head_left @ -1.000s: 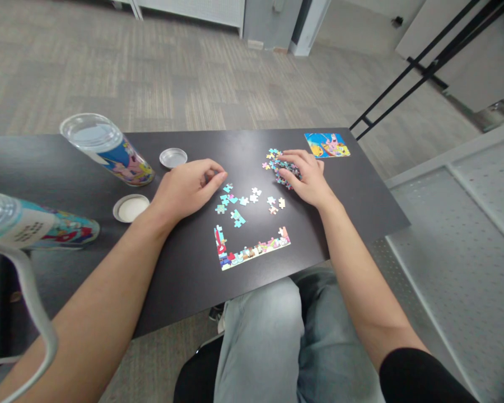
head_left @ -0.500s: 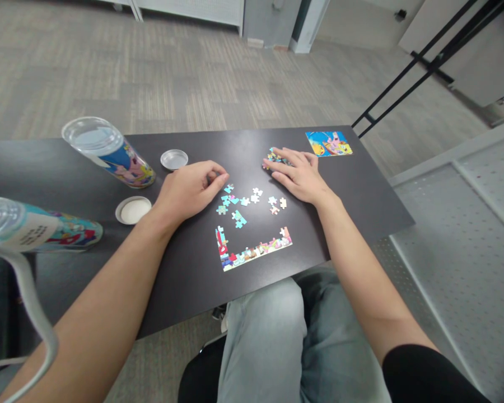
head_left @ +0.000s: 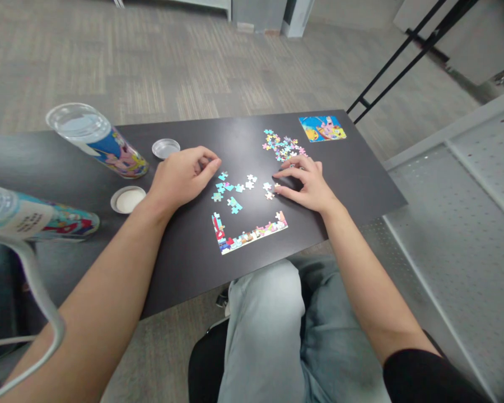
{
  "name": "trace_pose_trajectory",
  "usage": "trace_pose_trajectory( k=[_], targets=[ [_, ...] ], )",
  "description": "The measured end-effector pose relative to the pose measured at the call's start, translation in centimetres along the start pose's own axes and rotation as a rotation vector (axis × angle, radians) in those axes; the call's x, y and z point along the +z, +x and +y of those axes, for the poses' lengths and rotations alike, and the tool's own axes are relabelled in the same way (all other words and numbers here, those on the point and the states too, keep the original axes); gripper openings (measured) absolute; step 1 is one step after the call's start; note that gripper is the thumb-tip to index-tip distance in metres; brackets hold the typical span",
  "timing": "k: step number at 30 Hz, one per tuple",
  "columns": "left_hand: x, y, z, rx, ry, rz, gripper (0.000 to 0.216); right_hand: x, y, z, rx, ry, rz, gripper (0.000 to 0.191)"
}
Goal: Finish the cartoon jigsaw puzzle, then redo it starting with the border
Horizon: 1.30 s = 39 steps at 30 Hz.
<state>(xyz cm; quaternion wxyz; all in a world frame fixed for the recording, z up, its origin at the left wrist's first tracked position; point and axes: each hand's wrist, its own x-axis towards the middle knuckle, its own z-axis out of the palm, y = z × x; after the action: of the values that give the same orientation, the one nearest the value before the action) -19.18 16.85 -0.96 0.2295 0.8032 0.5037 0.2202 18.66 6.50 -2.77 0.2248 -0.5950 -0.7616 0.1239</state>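
Note:
My right hand (head_left: pixel 306 182) is low over the table with its fingers apart. Its thumb is by a small group of loose puzzle pieces (head_left: pixel 269 195), partly covering one; I cannot tell whether it touches. Just beyond those fingers lies a spread pile of puzzle pieces (head_left: pixel 282 146). My left hand (head_left: pixel 187 174) rests on the table, fingers curled and thumb against the index finger, with nothing visible in it. Beside it are several turquoise pieces (head_left: pixel 235 205). Closer to me, joined border pieces (head_left: pixel 252 237) form an L-shaped strip with a short left side.
A picture card (head_left: pixel 322 129) lies at the far right corner. Two clear-topped printed cans (head_left: pixel 120 151) stand on the left, with a clear lid (head_left: pixel 166 148) and a white-centred lid (head_left: pixel 128 200) near them. A pale cable (head_left: pixel 42 296) curves at lower left.
My right hand has come back off the pile toward me, to the small group of loose pieces, uncovering the pile. My left hand stays in place; the view has shifted slightly.

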Motion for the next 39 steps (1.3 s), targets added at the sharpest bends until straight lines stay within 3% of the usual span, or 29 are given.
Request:
trace_pose_trajectory(
  k=[6, 16, 21, 24, 27, 32, 36, 39],
  targets=[
    [0.3, 0.2, -0.4, 0.018, -0.003, 0.016, 0.047, 0.2, -2.2, -1.4, 0.055, 0.048, 0.014, 0.022],
    [0.3, 0.2, -0.3, 0.012, -0.003, 0.024, 0.043, -0.5, -2.5, -1.9, 0.098, 0.194, 0.005, 0.021],
    [-0.4, -0.3, 1.0, 0.001, 0.0, 0.001, 0.046, -1.4, -2.8, -1.7, -0.003, 0.333, -0.054, 0.041],
    [-0.6, -0.4, 1.4, -0.016, 0.046, -0.023, 0.051, -1.6, -3.1, -1.1, -0.033, 0.414, -0.012, 0.041],
    [-0.3, -0.2, 0.8, 0.002, 0.052, -0.015, 0.054, -1.2, -3.4, -0.5, -0.015, 0.377, 0.038, 0.036],
    [0.8, 0.4, -0.9, 0.082, -0.001, 0.108, 0.045, -0.3, -4.1, -0.2, -0.067, 0.304, 0.088, 0.033],
    [1.0, 0.5, -1.3, 0.099, -0.011, 0.124, 0.047, -0.3, -4.6, -0.1, -0.049, 0.276, 0.073, 0.018],
    [1.0, 0.5, -1.3, 0.091, -0.003, 0.128, 0.047, -0.5, -4.6, 0.2, -0.046, 0.312, 0.057, 0.022]
  ],
)
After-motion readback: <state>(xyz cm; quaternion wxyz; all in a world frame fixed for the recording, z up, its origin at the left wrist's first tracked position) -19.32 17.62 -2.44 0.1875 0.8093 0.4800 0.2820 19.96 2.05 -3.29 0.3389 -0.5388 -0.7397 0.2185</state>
